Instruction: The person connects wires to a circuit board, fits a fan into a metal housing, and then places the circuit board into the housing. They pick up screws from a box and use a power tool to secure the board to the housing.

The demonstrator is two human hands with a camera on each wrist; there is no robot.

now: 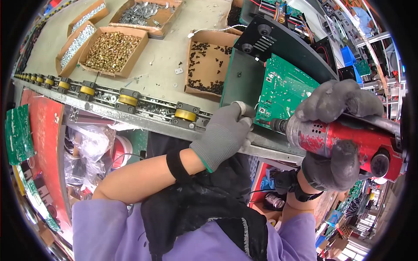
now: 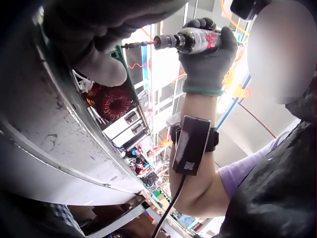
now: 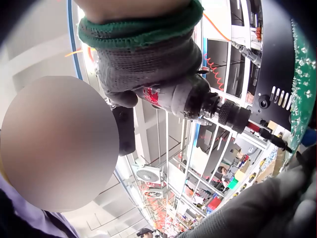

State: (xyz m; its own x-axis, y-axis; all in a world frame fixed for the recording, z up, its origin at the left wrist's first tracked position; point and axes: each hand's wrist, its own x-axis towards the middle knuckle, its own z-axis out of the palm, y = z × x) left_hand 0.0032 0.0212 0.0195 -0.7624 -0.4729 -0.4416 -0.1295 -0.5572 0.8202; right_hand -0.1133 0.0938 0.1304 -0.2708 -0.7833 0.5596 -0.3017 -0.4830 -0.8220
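A green circuit board (image 1: 285, 89) lies on a black metal chassis (image 1: 283, 43) at the bench's near edge. My right hand (image 1: 337, 130), in a dark grey glove, grips a worn red power screwdriver (image 1: 348, 141). Its bit (image 3: 275, 139) points at the board's near corner (image 3: 302, 74). My left hand (image 1: 246, 115), in a lighter grey glove, has its fingers curled on that corner beside the bit tip. The glove hides whether a screw sits there. In the left wrist view the right hand (image 2: 208, 54) and the screwdriver (image 2: 195, 39) show beyond my left thumb (image 2: 101, 69).
Open cardboard boxes stand on the bench: brass nuts (image 1: 111, 50), black screws (image 1: 209, 65), silver parts (image 1: 143, 13) and pale screws (image 1: 78, 43). A rail with yellow rollers (image 1: 128, 100) runs along the bench front. Green boards (image 1: 17, 132) and plastic bags (image 1: 87, 143) sit below left.
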